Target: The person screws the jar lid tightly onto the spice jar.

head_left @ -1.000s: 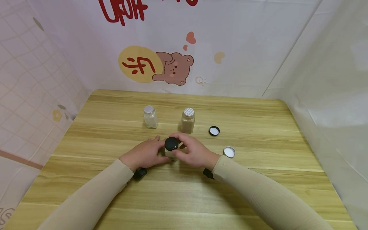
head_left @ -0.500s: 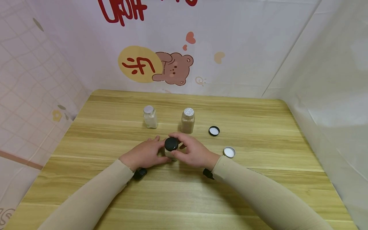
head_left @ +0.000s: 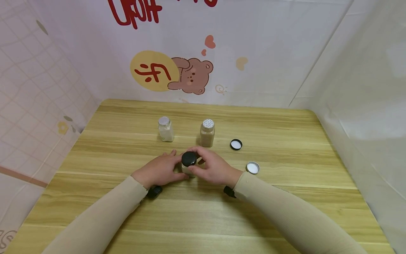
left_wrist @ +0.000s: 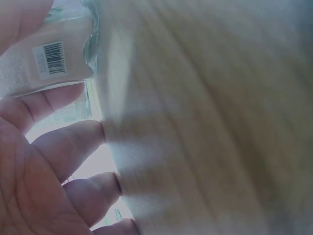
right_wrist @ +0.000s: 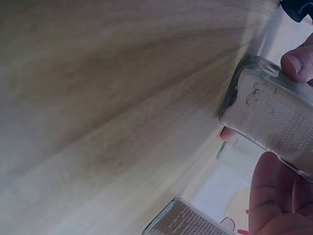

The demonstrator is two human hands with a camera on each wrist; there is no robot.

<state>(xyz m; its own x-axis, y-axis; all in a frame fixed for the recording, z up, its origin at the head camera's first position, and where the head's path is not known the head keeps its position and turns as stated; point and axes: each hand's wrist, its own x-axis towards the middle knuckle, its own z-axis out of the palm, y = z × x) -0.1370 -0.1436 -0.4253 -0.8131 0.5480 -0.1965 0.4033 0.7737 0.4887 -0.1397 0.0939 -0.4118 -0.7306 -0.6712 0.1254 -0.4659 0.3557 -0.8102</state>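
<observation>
A square glass jar (head_left: pixel 187 170) with pale powder inside and a black lid (head_left: pixel 189 159) stands upright at mid-table. My left hand (head_left: pixel 161 169) grips its body from the left, thumb in front and index finger behind. From the right, my right hand (head_left: pixel 213 165) pinches the black lid between thumb and fingers. In the left wrist view the glass jar (left_wrist: pixel 29 63) shows a barcode label (left_wrist: pixel 52 59), with the lower fingers (left_wrist: pixel 68 147) spread beside it. Embossed or printed text marks the jar (right_wrist: pixel 274 110) in the right wrist view; its lid is out of that frame.
Behind the hands stand a jar of white powder (head_left: pixel 166 132) and a jar of brown powder (head_left: pixel 207 137), both topped by seals. A black cap (head_left: pixel 236 144) and a silver-rimmed cap (head_left: pixel 252 168) lie upturned to the right. A printed cloth (head_left: pixel 263 70) borders the wooden table.
</observation>
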